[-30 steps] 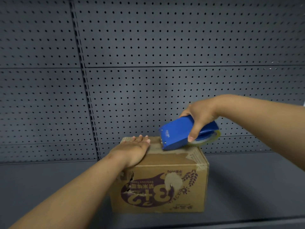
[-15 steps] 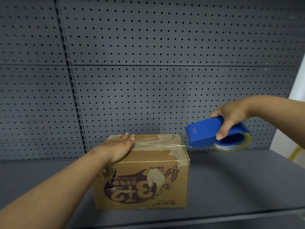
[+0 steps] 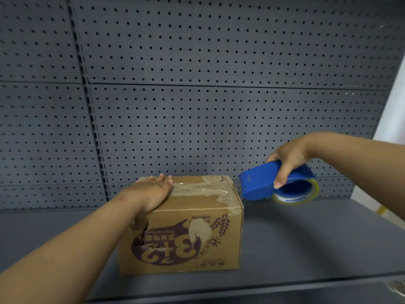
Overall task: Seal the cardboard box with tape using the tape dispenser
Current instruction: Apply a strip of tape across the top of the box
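Note:
A brown cardboard box (image 3: 186, 238) with purple print stands on the grey shelf (image 3: 295, 242). Clear tape (image 3: 197, 187) runs along its closed top toward the right edge. My left hand (image 3: 153, 194) lies flat on the left part of the box top, fingers straight. My right hand (image 3: 289, 159) grips a blue tape dispenser (image 3: 263, 183) holding a roll of clear tape (image 3: 295, 194). The dispenser hangs in the air just right of the box's top right edge, its toothed end facing the box. I cannot tell whether tape still joins it to the box.
A grey pegboard wall (image 3: 197, 106) rises right behind the box. The shelf's front lip (image 3: 263, 286) runs below the box. A white wall strip (image 3: 392, 128) shows at the far right.
My right hand has pulled the dispenser rightward across the box top and off its right edge, laying tape behind it. My left hand has stayed pressed on the box's left side.

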